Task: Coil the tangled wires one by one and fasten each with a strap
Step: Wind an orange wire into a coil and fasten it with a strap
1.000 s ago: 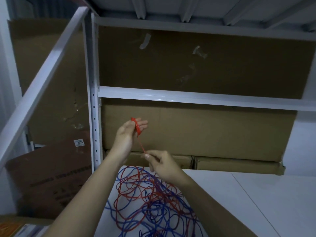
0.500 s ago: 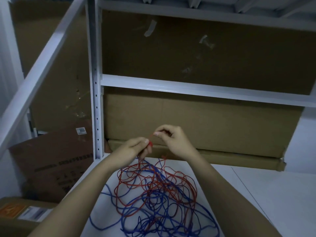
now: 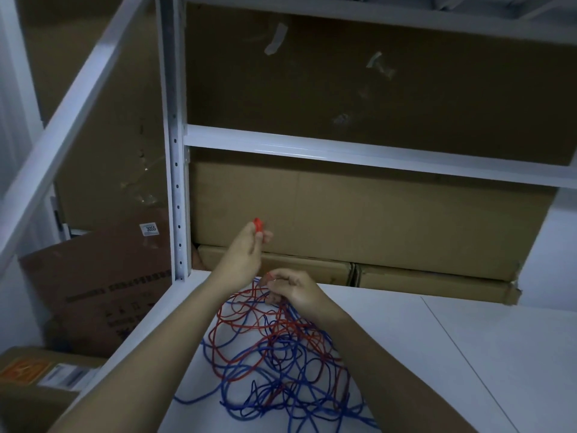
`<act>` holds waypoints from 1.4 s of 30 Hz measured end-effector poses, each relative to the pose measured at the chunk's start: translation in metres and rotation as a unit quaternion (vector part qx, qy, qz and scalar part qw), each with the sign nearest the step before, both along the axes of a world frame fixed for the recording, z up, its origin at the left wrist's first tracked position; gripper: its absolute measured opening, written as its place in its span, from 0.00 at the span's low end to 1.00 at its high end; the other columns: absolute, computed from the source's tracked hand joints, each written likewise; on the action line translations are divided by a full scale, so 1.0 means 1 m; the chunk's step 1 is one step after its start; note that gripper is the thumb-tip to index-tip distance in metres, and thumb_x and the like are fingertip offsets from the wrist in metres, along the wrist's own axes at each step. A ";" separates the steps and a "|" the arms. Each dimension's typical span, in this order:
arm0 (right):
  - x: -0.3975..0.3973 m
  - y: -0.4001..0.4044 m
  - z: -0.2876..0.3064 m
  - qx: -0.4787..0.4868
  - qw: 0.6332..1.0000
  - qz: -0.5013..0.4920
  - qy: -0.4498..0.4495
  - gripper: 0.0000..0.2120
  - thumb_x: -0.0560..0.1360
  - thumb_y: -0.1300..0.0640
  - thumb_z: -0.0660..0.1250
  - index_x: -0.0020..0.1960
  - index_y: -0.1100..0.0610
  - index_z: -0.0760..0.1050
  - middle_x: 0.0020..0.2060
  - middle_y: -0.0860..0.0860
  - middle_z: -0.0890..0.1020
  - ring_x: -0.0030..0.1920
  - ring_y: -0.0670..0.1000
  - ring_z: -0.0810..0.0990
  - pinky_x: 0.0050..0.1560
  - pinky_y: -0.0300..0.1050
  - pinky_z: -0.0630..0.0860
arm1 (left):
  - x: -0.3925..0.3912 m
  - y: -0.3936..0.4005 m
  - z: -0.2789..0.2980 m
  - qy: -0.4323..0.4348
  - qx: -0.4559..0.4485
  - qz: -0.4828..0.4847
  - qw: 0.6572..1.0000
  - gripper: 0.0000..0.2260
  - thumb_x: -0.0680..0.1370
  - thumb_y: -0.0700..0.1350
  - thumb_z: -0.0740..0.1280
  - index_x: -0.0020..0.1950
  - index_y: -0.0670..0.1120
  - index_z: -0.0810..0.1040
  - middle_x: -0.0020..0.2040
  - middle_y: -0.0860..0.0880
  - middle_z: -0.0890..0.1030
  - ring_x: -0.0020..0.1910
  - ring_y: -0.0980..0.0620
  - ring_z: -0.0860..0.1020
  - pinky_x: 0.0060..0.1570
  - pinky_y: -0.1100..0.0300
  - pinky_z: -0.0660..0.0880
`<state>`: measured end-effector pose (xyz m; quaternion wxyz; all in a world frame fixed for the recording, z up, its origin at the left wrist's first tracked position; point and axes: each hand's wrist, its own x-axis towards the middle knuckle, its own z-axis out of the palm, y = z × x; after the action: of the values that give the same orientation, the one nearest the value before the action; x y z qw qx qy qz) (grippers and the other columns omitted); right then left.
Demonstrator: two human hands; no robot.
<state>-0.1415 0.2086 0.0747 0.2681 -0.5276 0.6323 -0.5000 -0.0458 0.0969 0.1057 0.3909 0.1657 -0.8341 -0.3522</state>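
Tangle of thin red and blue insulated wires (image 3: 274, 364) lies in loose overlapping loops on the white worktop (image 3: 468, 354), near its left front part, red mostly toward the top, blue spreading lower and to the left. One red strand is lifted out of the pile: small red wire coil (image 3: 258, 225) sits raised above the worktop, pinched at the fingertips of the left hand (image 3: 246, 253), thumb and fingers closed on it. Right hand (image 3: 292, 290) is lower, just above the pile's far edge, fingers curled and pinching the red strand. Strand between the two hands is too thin to trace. White metal shelving upright (image 3: 175, 151) and crossbeam (image 3: 374, 157) stand behind, with flat brown cardboard boxes (image 3: 374, 220) stacked against the back.
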 end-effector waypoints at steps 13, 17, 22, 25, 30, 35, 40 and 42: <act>-0.047 -0.004 0.010 -0.028 0.963 -0.132 0.235 0.07 0.79 0.61 0.62 0.52 0.56 0.78 0.45 0.48 0.76 0.44 0.43 0.74 0.46 0.36 0.71 | 0.003 0.005 0.017 -0.220 -0.159 -0.073 0.960 0.12 0.82 0.50 0.59 0.41 0.47 0.73 0.32 0.51 0.72 0.30 0.57 0.68 0.34 0.59 0.65; -0.037 -0.011 -0.008 -0.035 0.988 -0.116 0.096 0.09 0.80 0.57 0.61 0.47 0.56 0.79 0.39 0.54 0.81 0.38 0.43 0.74 0.41 0.37 0.69 | 0.005 0.019 0.032 -0.071 0.044 -0.123 0.989 0.12 0.82 0.44 0.59 0.44 0.40 0.76 0.30 0.51 0.68 0.25 0.62 0.66 0.30 0.68 0.64; -0.048 -0.021 -0.012 0.057 0.980 -0.150 0.114 0.14 0.82 0.55 0.58 0.40 0.55 0.76 0.32 0.45 0.77 0.33 0.41 0.74 0.34 0.36 0.68 | 0.008 0.020 0.045 0.049 0.164 -0.136 0.976 0.14 0.83 0.43 0.57 0.39 0.43 0.73 0.29 0.50 0.68 0.27 0.60 0.67 0.34 0.68 0.67; -0.051 -0.037 0.047 -0.096 0.970 -0.223 -0.026 0.13 0.81 0.59 0.58 0.39 0.56 0.74 0.36 0.55 0.79 0.32 0.47 0.79 0.36 0.39 0.77 | 0.005 0.012 0.053 0.093 0.171 -0.093 0.976 0.13 0.83 0.43 0.57 0.39 0.44 0.73 0.30 0.50 0.69 0.27 0.61 0.68 0.33 0.70 0.67; -0.051 -0.041 0.122 -0.275 0.932 -0.188 -0.141 0.10 0.81 0.64 0.57 0.45 0.62 0.75 0.44 0.57 0.81 0.39 0.47 0.80 0.42 0.33 0.79 | 0.002 -0.001 0.072 0.132 0.154 -0.012 0.979 0.12 0.83 0.46 0.58 0.42 0.45 0.74 0.33 0.50 0.74 0.33 0.56 0.71 0.41 0.63 0.70; -0.054 -0.035 0.140 -0.220 0.949 -0.223 -0.017 0.13 0.81 0.62 0.58 0.41 0.62 0.76 0.44 0.59 0.81 0.34 0.41 0.79 0.44 0.34 0.76 | 0.006 0.004 0.088 0.169 0.168 -0.029 0.971 0.10 0.83 0.43 0.57 0.48 0.41 0.74 0.35 0.48 0.77 0.32 0.59 0.77 0.41 0.67 0.74; -0.051 -0.021 0.156 -0.295 0.933 -0.207 -0.007 0.15 0.82 0.63 0.55 0.39 0.57 0.72 0.29 0.50 0.75 0.31 0.46 0.76 0.43 0.46 0.76 | 0.017 0.010 0.090 0.148 0.159 -0.078 0.973 0.10 0.83 0.40 0.57 0.47 0.41 0.75 0.36 0.47 0.78 0.30 0.62 0.77 0.39 0.70 0.75; -0.053 -0.016 0.154 -0.275 0.924 -0.247 0.094 0.13 0.82 0.61 0.56 0.42 0.58 0.75 0.34 0.46 0.76 0.35 0.41 0.75 0.42 0.37 0.73 | 0.021 0.008 0.085 0.110 0.134 -0.077 0.982 0.09 0.83 0.42 0.57 0.47 0.42 0.75 0.35 0.49 0.77 0.34 0.58 0.77 0.44 0.67 0.75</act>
<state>-0.1947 0.1927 0.2288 -0.0804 -0.4523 0.6025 -0.6526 -0.0253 0.1052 0.1907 0.4262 0.1122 -0.7414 -0.5061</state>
